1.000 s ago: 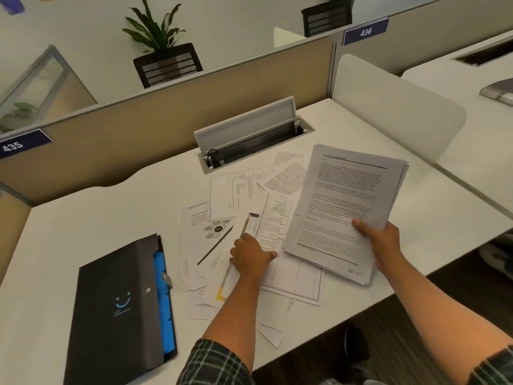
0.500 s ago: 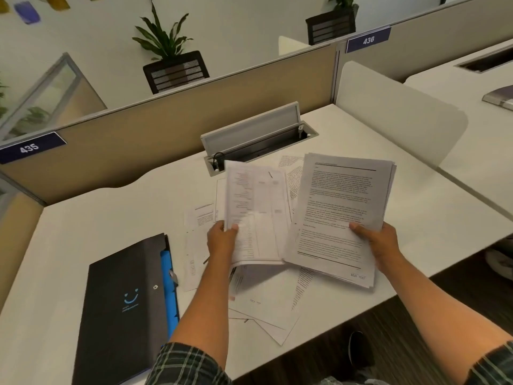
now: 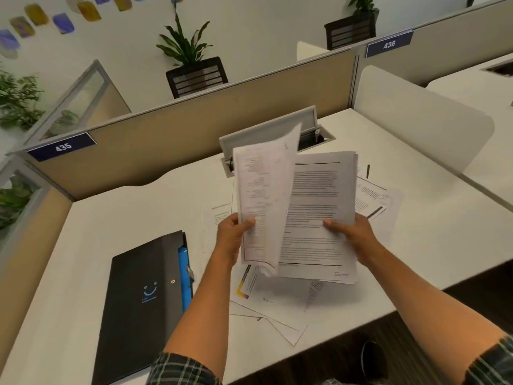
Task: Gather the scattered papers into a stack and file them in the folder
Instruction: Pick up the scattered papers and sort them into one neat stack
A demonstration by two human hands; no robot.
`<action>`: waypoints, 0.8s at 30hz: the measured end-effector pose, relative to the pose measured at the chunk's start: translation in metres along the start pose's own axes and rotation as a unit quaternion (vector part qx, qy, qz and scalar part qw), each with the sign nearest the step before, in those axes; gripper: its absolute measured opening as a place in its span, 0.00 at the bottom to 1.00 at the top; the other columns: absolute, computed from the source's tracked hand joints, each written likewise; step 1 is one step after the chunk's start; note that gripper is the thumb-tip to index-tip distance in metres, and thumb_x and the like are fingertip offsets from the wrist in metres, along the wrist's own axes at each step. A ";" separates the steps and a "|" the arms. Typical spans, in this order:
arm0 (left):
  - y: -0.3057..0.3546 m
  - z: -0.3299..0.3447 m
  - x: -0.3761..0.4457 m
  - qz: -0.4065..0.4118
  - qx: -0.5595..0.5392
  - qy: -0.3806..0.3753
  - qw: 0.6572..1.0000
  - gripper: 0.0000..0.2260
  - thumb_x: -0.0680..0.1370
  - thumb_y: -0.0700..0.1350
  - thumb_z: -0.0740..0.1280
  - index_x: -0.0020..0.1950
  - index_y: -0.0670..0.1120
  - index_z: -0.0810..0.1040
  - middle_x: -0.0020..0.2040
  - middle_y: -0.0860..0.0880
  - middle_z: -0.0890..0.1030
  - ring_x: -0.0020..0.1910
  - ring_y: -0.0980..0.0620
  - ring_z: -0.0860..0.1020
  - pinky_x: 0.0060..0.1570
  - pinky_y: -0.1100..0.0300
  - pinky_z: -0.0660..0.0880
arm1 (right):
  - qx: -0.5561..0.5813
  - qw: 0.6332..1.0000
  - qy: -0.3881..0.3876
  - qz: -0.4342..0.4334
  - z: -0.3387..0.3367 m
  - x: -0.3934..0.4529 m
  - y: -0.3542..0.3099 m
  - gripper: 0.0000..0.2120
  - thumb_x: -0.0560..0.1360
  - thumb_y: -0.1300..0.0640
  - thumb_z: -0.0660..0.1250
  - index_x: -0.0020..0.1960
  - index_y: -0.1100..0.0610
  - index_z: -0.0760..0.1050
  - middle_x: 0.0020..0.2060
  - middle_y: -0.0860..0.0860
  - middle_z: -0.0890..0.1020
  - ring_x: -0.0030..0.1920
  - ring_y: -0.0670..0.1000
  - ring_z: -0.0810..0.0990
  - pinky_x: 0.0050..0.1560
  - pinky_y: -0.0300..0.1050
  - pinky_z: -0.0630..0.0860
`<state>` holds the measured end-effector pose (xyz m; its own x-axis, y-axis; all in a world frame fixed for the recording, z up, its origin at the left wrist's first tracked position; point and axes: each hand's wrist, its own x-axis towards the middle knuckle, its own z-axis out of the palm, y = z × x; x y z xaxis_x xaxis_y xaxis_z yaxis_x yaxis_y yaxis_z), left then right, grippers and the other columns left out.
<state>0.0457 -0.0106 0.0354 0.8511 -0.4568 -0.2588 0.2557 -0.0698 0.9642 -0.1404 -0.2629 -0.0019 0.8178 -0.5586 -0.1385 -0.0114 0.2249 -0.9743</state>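
Observation:
My right hand (image 3: 352, 232) grips a thick stack of printed papers (image 3: 319, 207), held above the white desk (image 3: 125, 218). My left hand (image 3: 233, 234) pinches a few loose sheets (image 3: 263, 195), lifted upright and overlapping the stack's left edge. Several scattered papers (image 3: 280, 304) still lie on the desk below and to the right (image 3: 374, 198). A black folder (image 3: 144, 301) with a blue inner pocket and a smiley logo lies closed at the front left of the desk.
A grey cable tray with its lid up (image 3: 277, 126) is set into the desk behind the papers. A beige partition (image 3: 194, 129) bounds the back, a white divider (image 3: 416, 120) the right. The desk's front edge runs just beneath my forearms.
My left hand picked sheets up off the desk and has brought them up and rightwards against the stack. My right hand shifted the stack left, uncovering papers at the right.

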 end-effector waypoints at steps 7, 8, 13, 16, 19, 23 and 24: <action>0.001 0.009 -0.012 0.011 0.033 -0.009 0.999 0.33 0.63 0.49 0.82 0.64 0.45 0.73 0.57 0.45 0.84 0.56 0.45 0.84 0.59 0.45 0.79 | -0.069 0.996 -0.053 -0.024 0.032 0.006 -0.022 0.21 0.60 0.46 0.78 0.50 0.54 0.85 0.46 0.53 0.88 0.48 0.57 0.88 0.46 0.54 0.86; 0.002 0.008 -0.013 0.009 0.027 -0.018 0.999 0.33 0.64 0.48 0.82 0.65 0.46 0.72 0.58 0.45 0.84 0.56 0.45 0.84 0.59 0.45 0.79 | -0.066 0.996 -0.057 -0.024 0.035 0.006 -0.024 0.18 0.62 0.47 0.77 0.49 0.53 0.85 0.45 0.54 0.88 0.48 0.58 0.88 0.46 0.55 0.86; 0.004 0.005 -0.016 0.002 0.007 -0.096 0.995 0.25 0.69 0.39 0.79 0.65 0.43 0.78 0.58 0.45 0.85 0.59 0.44 0.83 0.58 0.49 0.80 | 0.033 0.995 -0.093 -0.004 0.050 0.004 -0.037 0.29 0.75 0.28 0.60 0.62 0.48 0.82 0.53 0.56 0.87 0.53 0.62 0.86 0.45 0.50 0.84; 0.007 0.010 -0.016 0.010 0.011 -0.072 0.997 0.26 0.66 0.40 0.80 0.62 0.45 0.80 0.56 0.46 0.86 0.57 0.45 0.83 0.56 0.50 0.80 | 0.067 0.991 -0.116 -0.030 0.057 0.000 -0.047 0.44 0.65 0.25 0.69 0.72 0.50 0.73 0.61 0.54 0.84 0.60 0.56 0.84 0.55 0.54 0.83; 0.012 0.014 -0.014 0.028 -0.014 -0.062 0.998 0.25 0.65 0.40 0.80 0.61 0.44 0.81 0.56 0.45 0.86 0.57 0.44 0.83 0.56 0.49 0.80 | -0.002 0.993 -0.080 -0.087 0.059 0.000 -0.053 0.37 0.56 0.34 0.82 0.61 0.48 0.80 0.53 0.47 0.87 0.55 0.47 0.86 0.53 0.44 0.84; 0.015 0.014 -0.014 0.060 0.042 -0.089 0.993 0.21 0.68 0.41 0.79 0.59 0.49 0.82 0.57 0.47 0.85 0.57 0.46 0.82 0.56 0.49 0.81 | -0.033 0.987 -0.105 -0.113 0.050 -0.001 -0.047 0.25 0.62 0.47 0.81 0.57 0.45 0.81 0.52 0.44 0.87 0.55 0.47 0.85 0.47 0.40 0.84; 0.011 0.013 -0.015 0.055 0.061 -0.096 0.992 0.20 0.68 0.40 0.79 0.58 0.52 0.82 0.56 0.48 0.85 0.57 0.47 0.82 0.56 0.50 0.81 | -0.038 0.987 -0.114 -0.107 0.047 -0.002 -0.042 0.27 0.62 0.48 0.81 0.59 0.45 0.79 0.53 0.45 0.86 0.55 0.47 0.85 0.47 0.41 0.84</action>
<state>0.0298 -0.0165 0.0510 0.7642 -0.6280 -0.1472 0.0988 -0.1116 0.9888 -0.1144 -0.2341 0.0474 0.9144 -0.3906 0.1061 0.1387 0.0562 -0.9887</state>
